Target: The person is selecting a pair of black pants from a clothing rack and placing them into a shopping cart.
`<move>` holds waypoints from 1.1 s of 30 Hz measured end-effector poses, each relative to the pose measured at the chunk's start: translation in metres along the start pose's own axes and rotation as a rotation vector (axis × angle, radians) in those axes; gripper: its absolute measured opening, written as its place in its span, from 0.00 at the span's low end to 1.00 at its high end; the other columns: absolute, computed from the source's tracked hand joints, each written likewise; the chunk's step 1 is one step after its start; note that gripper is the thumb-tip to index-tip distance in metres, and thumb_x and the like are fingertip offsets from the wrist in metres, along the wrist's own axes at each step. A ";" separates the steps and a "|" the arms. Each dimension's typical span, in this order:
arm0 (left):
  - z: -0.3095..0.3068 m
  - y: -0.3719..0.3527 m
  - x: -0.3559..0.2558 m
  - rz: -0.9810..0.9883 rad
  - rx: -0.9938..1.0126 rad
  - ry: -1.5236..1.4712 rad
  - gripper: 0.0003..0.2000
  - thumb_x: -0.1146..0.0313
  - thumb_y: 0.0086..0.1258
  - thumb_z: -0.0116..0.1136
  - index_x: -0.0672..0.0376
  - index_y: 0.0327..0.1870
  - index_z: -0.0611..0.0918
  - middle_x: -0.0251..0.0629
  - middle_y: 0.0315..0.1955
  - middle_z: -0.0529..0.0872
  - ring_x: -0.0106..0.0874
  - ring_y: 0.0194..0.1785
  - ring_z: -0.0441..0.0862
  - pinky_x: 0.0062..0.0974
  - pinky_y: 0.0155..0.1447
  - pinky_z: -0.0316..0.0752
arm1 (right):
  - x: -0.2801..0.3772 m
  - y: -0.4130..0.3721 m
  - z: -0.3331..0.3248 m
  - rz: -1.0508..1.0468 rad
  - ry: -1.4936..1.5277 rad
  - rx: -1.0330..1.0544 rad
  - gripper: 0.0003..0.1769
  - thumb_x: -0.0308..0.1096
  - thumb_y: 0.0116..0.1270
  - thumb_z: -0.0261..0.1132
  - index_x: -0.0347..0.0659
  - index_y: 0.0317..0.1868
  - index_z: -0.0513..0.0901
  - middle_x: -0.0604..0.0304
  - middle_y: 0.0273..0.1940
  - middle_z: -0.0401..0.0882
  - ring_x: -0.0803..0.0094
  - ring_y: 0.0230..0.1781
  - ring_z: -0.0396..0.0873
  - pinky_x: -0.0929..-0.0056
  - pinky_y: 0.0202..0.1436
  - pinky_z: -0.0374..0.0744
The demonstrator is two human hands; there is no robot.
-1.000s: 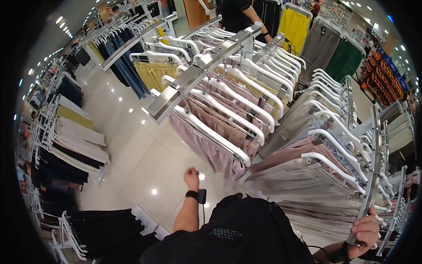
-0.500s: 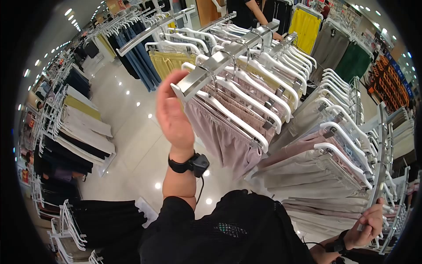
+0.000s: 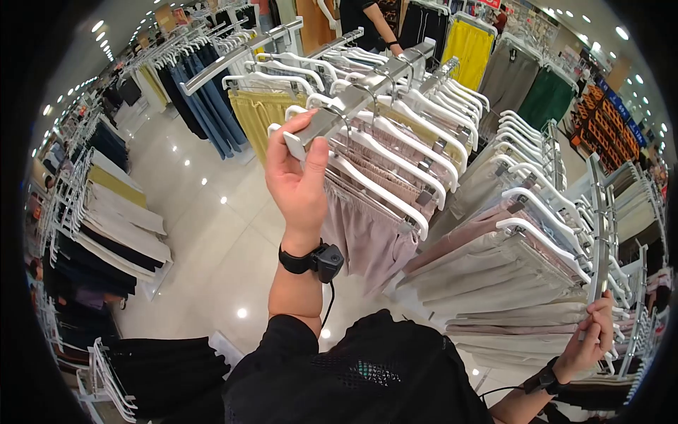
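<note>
My left hand point(image 3: 300, 173) is wrapped round the end of a metal rack bar point(image 3: 323, 126), its thumb on the near side and its fingers behind. White hangers with pink pants point(image 3: 371, 233) hang from that bar just right of the hand. At the lower right, my right hand point(image 3: 595, 331) grips the lower end of a second metal bar point(image 3: 600, 233). Beside this bar hang beige pants point(image 3: 494, 275) on white hangers. Both wrists wear black bands, and the left one carries a small black device.
Yellow-green pants point(image 3: 265, 116) hang behind the left hand. Black garments point(image 3: 162, 371) are at the lower left, more racks along the left side. A co-worker's arm point(image 3: 381, 28) reaches to the rack's far end. Shiny floor tiles point(image 3: 219, 261) show between racks.
My left hand has gone from beside the bar's end, fingers blurred, to gripping it. My right hand still holds its bar. The whole view has shifted slightly.
</note>
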State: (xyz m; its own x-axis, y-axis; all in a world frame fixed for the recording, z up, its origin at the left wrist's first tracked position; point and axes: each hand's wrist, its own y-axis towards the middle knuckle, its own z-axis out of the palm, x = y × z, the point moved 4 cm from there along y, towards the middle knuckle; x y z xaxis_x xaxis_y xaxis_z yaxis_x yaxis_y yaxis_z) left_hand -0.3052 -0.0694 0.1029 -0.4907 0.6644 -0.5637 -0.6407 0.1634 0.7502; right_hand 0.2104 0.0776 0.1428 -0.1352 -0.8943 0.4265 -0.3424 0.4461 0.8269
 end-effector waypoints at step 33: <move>-0.140 -0.129 0.012 -0.225 0.701 0.685 0.36 0.63 0.72 0.66 0.60 0.79 0.65 0.57 0.63 0.81 0.51 0.66 0.79 0.43 0.66 0.76 | 0.124 -0.798 0.115 1.408 -0.167 0.720 0.21 0.52 0.77 0.63 0.41 0.51 0.86 0.59 0.43 0.87 0.68 0.48 0.85 0.60 0.56 0.82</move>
State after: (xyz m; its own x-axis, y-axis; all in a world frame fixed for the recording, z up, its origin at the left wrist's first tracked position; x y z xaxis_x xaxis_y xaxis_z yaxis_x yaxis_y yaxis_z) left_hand -0.3114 -0.1842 -0.0488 -0.7761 0.0391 -0.6294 -0.3763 0.7722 0.5120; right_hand 0.3598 -0.3931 -0.5068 -0.7898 0.1858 0.5845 -0.2038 0.8193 -0.5359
